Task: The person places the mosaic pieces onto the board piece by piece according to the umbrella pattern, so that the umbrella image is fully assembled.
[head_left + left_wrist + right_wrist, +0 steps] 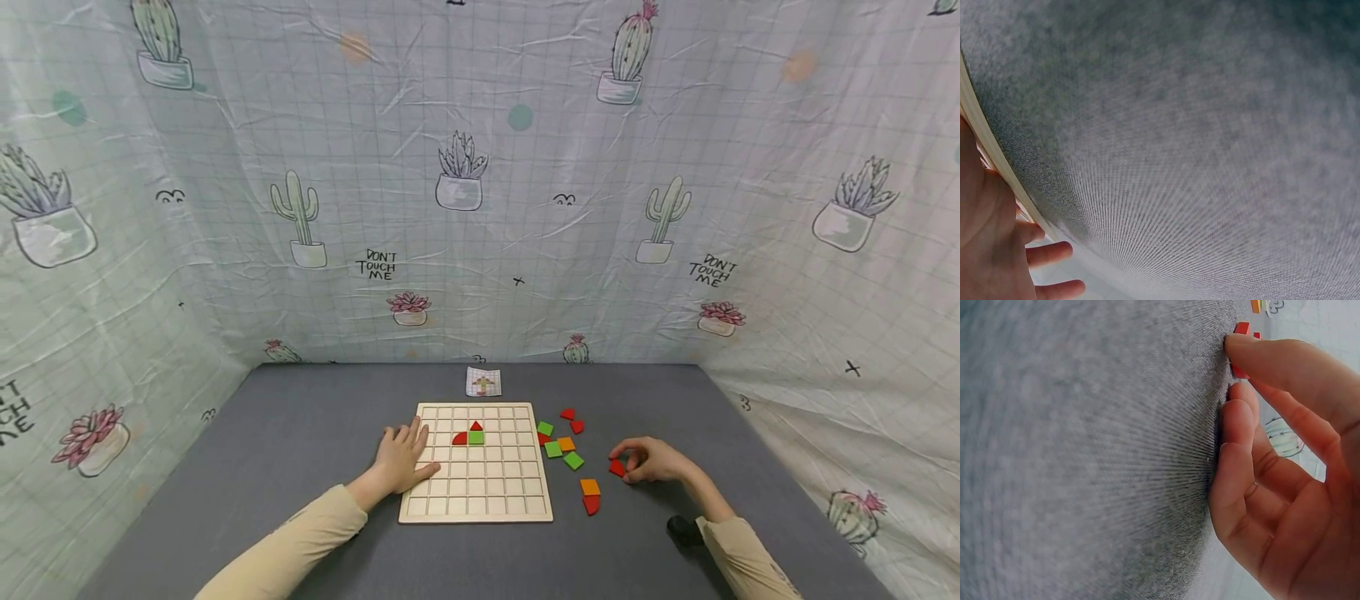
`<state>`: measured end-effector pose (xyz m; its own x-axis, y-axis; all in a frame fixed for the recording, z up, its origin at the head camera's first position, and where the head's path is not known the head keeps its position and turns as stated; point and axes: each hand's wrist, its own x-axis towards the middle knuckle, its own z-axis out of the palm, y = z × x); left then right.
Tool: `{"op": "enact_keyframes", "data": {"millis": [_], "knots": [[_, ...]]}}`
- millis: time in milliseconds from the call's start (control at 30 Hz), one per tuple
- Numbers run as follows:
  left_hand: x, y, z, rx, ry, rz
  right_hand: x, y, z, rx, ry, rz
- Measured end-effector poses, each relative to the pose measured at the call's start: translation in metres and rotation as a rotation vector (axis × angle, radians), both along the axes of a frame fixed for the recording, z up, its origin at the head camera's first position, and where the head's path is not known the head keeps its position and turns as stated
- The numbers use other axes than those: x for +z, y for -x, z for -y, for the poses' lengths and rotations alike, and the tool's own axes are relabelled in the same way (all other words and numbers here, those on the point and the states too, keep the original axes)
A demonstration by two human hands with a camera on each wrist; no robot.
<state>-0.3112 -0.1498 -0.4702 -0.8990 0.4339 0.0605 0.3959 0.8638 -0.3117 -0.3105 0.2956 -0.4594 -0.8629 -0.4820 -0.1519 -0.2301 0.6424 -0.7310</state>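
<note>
A pale wooden grid board [510,483] lies flat on the table. On it sit a green square [476,437], a red triangle [476,426] touching its top side and a red quarter-round piece [461,439] at its left. My left hand [397,460] rests with spread fingers on the board's left edge; the left wrist view shows that hand [991,237] along the rim. Right of the board, my right hand [654,461] pinches a red piece [617,467] at the tabletop between thumb and finger. In the right wrist view the thumb partly covers the red piece [1239,370].
Loose green, orange and red pieces lie between board and right hand, among them an orange square [589,487] and a red quarter-round piece [592,504]. A small printed card [483,382] lies behind the board. A cactus-print curtain [517,225] hangs around the grey table [322,433].
</note>
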Motion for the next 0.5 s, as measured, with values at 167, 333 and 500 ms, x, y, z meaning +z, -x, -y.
{"op": "enact_keyframes", "data": {"millis": [167, 333, 500], "knots": [[-0.001, 0.000, -0.001, 0.009, -0.005, 0.006, -0.001, 0.000, 0.000, -0.014, 0.004, 0.000], [-0.002, 0.001, 0.000, 0.005, -0.015, 0.002, -0.003, 0.002, 0.000, 0.005, 0.050, 0.001], [-0.001, 0.000, 0.000, 0.003, -0.023, 0.004, 0.001, 0.006, 0.011, -0.001, 0.035, -0.039]]}}
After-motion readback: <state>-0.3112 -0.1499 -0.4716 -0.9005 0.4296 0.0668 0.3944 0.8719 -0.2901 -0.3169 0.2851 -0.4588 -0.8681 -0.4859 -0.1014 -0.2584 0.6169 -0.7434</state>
